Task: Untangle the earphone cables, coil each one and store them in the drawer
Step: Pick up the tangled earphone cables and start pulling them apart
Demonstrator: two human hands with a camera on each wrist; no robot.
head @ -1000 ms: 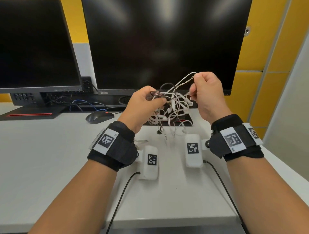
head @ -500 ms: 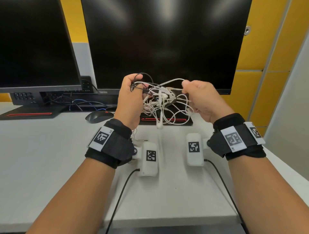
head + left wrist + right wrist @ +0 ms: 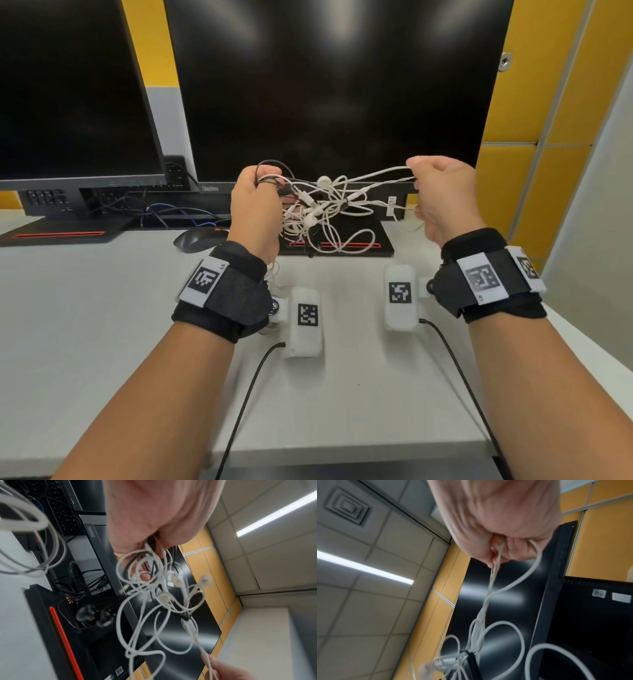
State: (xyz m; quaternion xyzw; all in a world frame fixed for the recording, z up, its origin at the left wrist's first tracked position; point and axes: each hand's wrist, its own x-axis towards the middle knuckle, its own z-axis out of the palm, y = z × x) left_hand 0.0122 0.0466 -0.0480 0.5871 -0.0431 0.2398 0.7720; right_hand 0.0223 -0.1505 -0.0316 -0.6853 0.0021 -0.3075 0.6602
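Note:
A tangle of white earphone cables with a few black strands hangs in the air between my hands, above the desk and in front of the big monitor. My left hand grips one side of the tangle, with a black loop sticking out above its fist. My right hand pinches a pair of white strands and holds them taut to the right. Several white earbuds dangle in the knot. No drawer is in view.
Two dark monitors stand at the back of the white desk. A black mouse lies left of the hands. The monitor's black base sits under the tangle. Yellow cabinet doors are at the right.
My hands have moved apart. The right hand has pulled its strands out to the right, so the tangle is stretched wider than before.

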